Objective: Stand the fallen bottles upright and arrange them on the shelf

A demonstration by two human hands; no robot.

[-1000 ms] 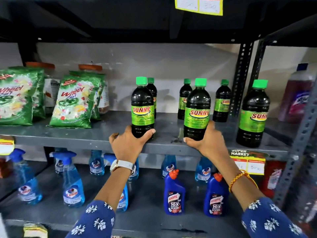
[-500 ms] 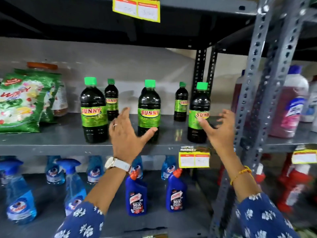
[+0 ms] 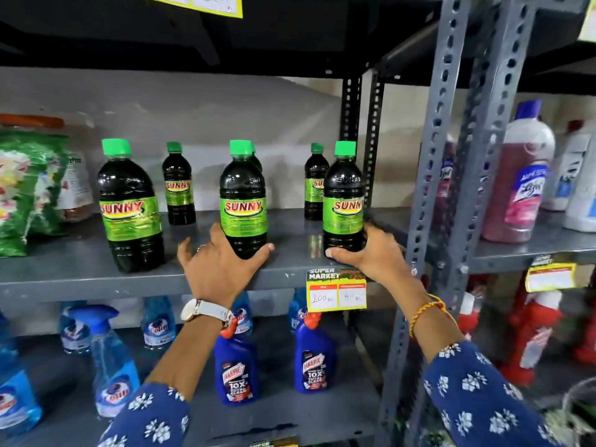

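Left hand (image 3: pixel 222 269) fingers cup the middle bottle (image 3: pixel 243 201); right hand (image 3: pixel 371 256) wraps the three-o'clock bottle (image 3: pixel 343 201), which could tip off the shelf (image 3: pixel 80 279) edge.

Both arms reach forward and up. Left grip (image 3: pixel 222 269) cupped, thumb out right, fingers spread. Right grip (image 3: pixel 371 256) curled, thumb pointing left. Both wrists straight.

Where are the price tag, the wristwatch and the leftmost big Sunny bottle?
price tag (image 3: pixel 337 296), head view, its white lower half.
wristwatch (image 3: pixel 206 310), head view, its white strap.
leftmost big Sunny bottle (image 3: pixel 129 217), head view, its green label.
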